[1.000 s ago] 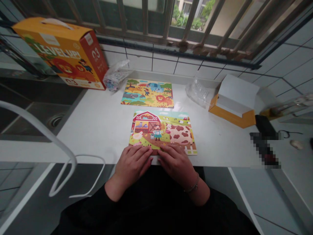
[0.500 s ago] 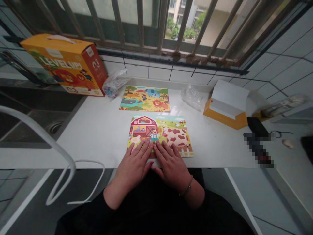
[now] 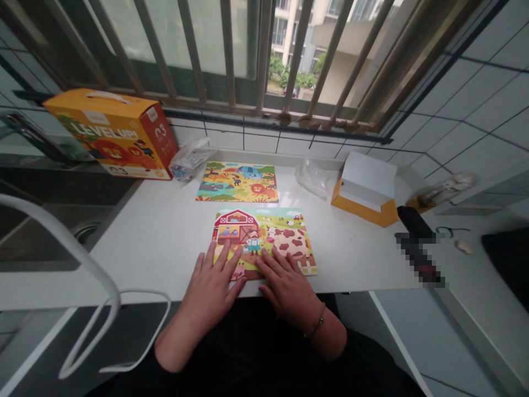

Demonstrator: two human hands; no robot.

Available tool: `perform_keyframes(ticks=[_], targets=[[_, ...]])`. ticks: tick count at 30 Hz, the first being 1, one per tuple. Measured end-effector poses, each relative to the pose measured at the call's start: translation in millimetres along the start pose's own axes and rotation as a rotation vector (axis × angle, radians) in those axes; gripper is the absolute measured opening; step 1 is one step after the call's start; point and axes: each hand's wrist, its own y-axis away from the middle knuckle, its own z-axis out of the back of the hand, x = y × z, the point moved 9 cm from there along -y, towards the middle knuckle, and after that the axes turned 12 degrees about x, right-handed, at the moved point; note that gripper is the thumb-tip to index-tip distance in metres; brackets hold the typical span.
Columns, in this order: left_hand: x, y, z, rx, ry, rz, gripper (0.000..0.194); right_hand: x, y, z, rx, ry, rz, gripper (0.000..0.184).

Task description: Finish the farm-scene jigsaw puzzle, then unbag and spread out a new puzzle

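A farm picture board (image 3: 289, 240), with a red barn, a farmer and a spotted cow, lies flat at the counter's front edge. My left hand (image 3: 212, 284) rests on its lower left part, fingers spread, covering that corner. On its lower middle lies my right hand (image 3: 287, 278), fingers stretched out and a thin bracelet at the wrist. Both hands are open and hold nothing. Just behind lies a second picture board (image 3: 237, 183) with lions, a hippo and trees, touched by neither hand.
A large orange box (image 3: 111, 135) marked LEVELUP! stands back left beside a plastic bag (image 3: 188, 160) of small pieces. Crumpled clear plastic (image 3: 312, 176) and an open orange-white box (image 3: 366, 190) are back right. A white tube (image 3: 95, 259) curves at left, near a dark sink (image 3: 45, 231).
My left hand has slid left with its fingers spread wider, leaving a gap between the hands. My right hand stays on the farm board. The camera view has tilted up slightly.
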Motion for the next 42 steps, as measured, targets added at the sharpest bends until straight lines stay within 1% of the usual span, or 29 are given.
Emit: perform_keyframes(ticks=[2,3,5,6,7,10,12,14,15,16,18,20,24,29,32,34,36,39,42], targets=[[-1,-2,-2.1,-0.005,0.012,-0.028,0.066,-10,4,9,-0.047,0.009,-0.003,0.055],[-2,-3,-3.6,-0.003,0.018,-0.047,0.066,-21,6,17,-0.085,0.013,-0.016,0.051],[-5,-5,-6.9,0.002,0.027,-0.086,0.065,-54,13,42,-0.189,0.029,-0.086,0.041],[-7,-7,-8.3,0.005,0.032,-0.103,0.065,-77,16,57,-0.233,0.042,-0.149,0.039],[-9,-9,-9.6,0.008,0.038,-0.119,0.065,-104,20,74,-0.287,0.065,-0.247,0.035],[-19,-15,-12.3,0.017,0.057,-0.158,0.064,-188,28,116,-0.332,0.147,-0.563,0.034],[-29,-21,-14.5,0.025,0.071,-0.167,0.062,-237,30,134,-0.296,0.177,-0.727,0.039],[-42,-27,-18.1,0.043,0.087,-0.166,0.059,-276,29,139,-0.194,0.193,-0.843,0.049],[-49,-30,-20.6,0.057,0.097,-0.166,0.058,-291,28,139,-0.136,0.192,-0.882,0.052],[-57,-34,-23.4,0.075,0.109,-0.167,0.059,-303,28,138,-0.097,0.188,-0.904,0.049],[-74,-41,-28.5,0.105,0.135,-0.182,0.062,-318,28,138,-0.051,0.181,-0.924,0.038],[-92,-48,-32.6,0.13,0.167,-0.204,0.062,-326,32,141,-0.045,0.185,-0.935,0.031],[-126,-66,-38.9,0.184,0.253,-0.238,0.057,-330,44,160,-0.085,0.226,-0.957,0.034],[-172,-101,-43.0,0.251,0.315,-0.272,0.054,-321,58,188,-0.148,0.277,-0.941,0.033],[-191,-128,-41.7,0.243,0.306,-0.282,0.052,-307,63,203,-0.205,0.319,-0.917,0.031],[-197,-147,-41.3,0.229,0.284,-0.274,0.053,-296,66,213,-0.249,0.339,-0.895,0.03],[-197,-165,-41.9,0.22,0.254,-0.263,0.053,-284,70,220,-0.287,0.343,-0.885,0.031],[-188,-189,-43.9,0.225,0.22,-0.225,0.054,-270,74,228,-0.329,0.34,-0.874,0.031],[-174,-209,-42.7,0.212,0.202,-0.2,0.056,-260,78,230,-0.362,0.342,-0.854,0.029]])
